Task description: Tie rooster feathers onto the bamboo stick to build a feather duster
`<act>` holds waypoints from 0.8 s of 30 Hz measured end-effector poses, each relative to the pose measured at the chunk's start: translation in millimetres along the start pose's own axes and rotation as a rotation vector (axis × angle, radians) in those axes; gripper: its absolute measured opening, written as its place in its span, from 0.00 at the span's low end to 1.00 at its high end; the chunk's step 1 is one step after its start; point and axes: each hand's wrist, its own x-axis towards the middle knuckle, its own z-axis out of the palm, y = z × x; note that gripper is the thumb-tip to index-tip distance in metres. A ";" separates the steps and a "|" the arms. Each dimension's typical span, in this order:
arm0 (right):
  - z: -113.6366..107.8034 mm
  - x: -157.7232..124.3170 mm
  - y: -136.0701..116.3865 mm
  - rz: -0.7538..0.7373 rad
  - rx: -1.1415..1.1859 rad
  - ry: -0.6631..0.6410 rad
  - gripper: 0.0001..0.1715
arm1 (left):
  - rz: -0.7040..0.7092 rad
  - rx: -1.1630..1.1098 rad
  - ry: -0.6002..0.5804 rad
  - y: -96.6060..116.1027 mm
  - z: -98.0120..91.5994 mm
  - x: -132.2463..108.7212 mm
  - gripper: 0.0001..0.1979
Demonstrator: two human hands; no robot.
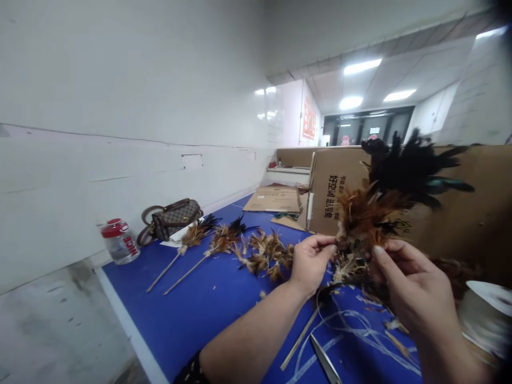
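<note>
Both my hands hold a feather bundle (366,213), brown at the base with black feathers (412,168) fanning up and right. My left hand (310,261) pinches the bundle's lower left. At its lower right, the fingers of my right hand (412,288) close on it. A thin wooden stick (300,337) runs down from under the bundle toward the table's near edge. White string (360,330) trails loose on the blue table (200,304) below my hands.
Two finished feather dusters (192,250) on sticks and a pile of loose brown feathers (266,253) lie left of my hands. A handbag (172,218) and a red-capped jar (119,241) stand by the wall. Cardboard boxes (332,194) rise behind. Scissors (324,362) and a string spool (484,314) sit near.
</note>
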 end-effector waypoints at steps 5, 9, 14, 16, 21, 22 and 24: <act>7.2 -4.5 -4.1 0.115 0.056 -0.028 0.24 | -0.026 0.027 0.041 -3.3 -14.1 3.0 0.11; 13.7 -7.8 -9.4 0.133 0.031 -0.008 0.25 | -0.052 0.017 0.014 -6.1 -13.7 0.9 0.13; 18.8 -7.8 -9.1 0.146 0.015 0.019 0.27 | -0.137 -0.058 -0.008 -9.4 -13.2 -1.0 0.20; 20.9 -7.1 -7.2 0.154 0.002 -0.001 0.28 | -0.160 -0.059 -0.015 -10.9 -12.9 -1.4 0.19; 24.9 -5.8 -1.9 0.110 -0.071 -0.009 0.27 | -0.189 -0.027 -0.034 -10.9 -10.0 -5.1 0.12; 25.3 -5.6 -0.7 0.092 -0.091 0.011 0.27 | -0.200 -0.021 -0.043 -9.8 -9.3 -6.3 0.12; 26.0 -5.2 2.0 0.072 -0.125 0.051 0.27 | -0.215 -0.013 -0.054 -7.1 -8.0 -8.9 0.11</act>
